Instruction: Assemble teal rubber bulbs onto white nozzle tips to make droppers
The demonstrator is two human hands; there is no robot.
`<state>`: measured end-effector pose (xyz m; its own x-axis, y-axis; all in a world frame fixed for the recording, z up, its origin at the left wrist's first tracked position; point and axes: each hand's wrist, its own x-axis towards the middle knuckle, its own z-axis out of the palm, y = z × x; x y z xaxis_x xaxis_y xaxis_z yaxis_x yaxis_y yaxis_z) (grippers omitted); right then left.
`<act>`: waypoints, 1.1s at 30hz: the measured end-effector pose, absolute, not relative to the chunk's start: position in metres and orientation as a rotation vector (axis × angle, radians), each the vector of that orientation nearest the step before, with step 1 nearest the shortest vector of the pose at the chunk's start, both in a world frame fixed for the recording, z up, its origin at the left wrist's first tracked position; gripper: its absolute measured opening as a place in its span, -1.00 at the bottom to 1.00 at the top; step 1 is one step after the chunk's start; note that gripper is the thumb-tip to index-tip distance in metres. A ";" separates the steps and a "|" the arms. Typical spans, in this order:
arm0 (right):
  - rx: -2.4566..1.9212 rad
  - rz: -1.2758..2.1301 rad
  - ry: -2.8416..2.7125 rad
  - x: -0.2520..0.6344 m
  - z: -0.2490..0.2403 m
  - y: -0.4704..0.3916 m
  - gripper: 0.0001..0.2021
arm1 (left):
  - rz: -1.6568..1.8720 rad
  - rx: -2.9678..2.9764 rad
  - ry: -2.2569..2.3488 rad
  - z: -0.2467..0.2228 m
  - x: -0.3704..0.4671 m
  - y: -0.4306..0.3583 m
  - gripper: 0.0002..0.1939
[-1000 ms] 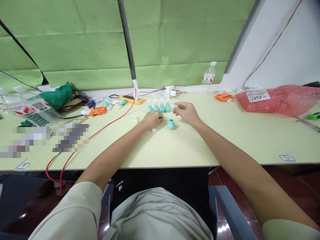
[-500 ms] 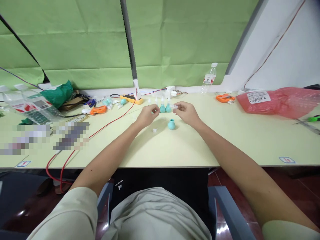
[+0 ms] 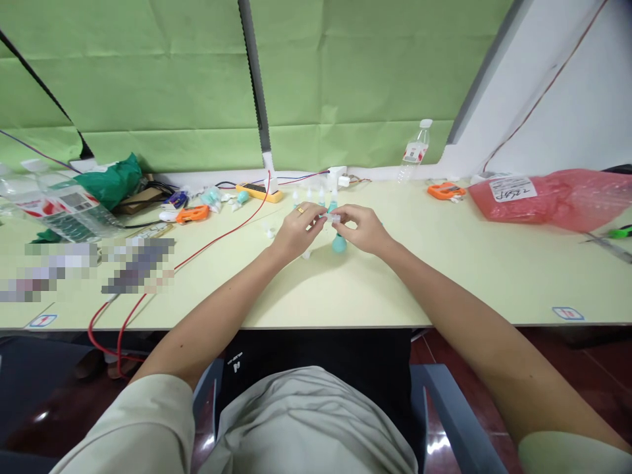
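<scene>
Both hands meet above the middle of the table. My right hand (image 3: 363,227) pinches a small translucent plastic nozzle (image 3: 332,218). From the other side, the closed fingertips of my left hand (image 3: 299,229) are on its left end; any smaller part there is hidden. Just under my right fingers stands a teal rubber bulb (image 3: 339,244), its top partly covered. Behind the hands are several upright teal bulbs with whitish nozzles (image 3: 334,192), largely blocked from view. A small white piece (image 3: 307,254) lies below my left hand, and another white piece (image 3: 269,232) lies left of it.
Orange-cased tools (image 3: 193,214) and bagged teal bulbs (image 3: 211,197) lie at the back left, near large water bottles (image 3: 64,207). A red cable (image 3: 217,238) crosses the table. At right are a water bottle (image 3: 415,153), an orange tool (image 3: 446,191) and a red plastic bag (image 3: 553,201).
My hands have come together: the right moved left with the translucent nozzle, the left moved right to meet it. The front teal bulb stays in place and is now partly covered.
</scene>
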<state>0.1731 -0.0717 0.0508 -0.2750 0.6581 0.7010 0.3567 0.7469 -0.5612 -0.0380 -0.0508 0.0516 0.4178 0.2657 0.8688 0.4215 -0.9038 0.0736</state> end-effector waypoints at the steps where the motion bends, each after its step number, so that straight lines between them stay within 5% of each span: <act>1: -0.777 0.386 -1.881 0.173 0.050 -0.071 -0.81 | -1.495 -2.507 -0.600 0.052 -0.038 -0.050 -0.86; 23: -0.764 0.497 -1.824 0.173 0.045 -0.067 -0.77 | -1.622 -2.572 -0.569 0.052 -0.031 -0.056 -0.84; 33: -0.767 0.128 -1.944 0.172 0.057 -0.079 -0.82 | -1.761 -2.704 -0.759 0.052 -0.030 -0.058 -0.80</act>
<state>0.1717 -0.0795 0.0566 -0.2986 0.5630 0.7706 0.4569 0.7932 -0.4025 -0.0299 -0.0584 0.0522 0.3355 0.4624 0.8207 0.2790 -0.8809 0.3823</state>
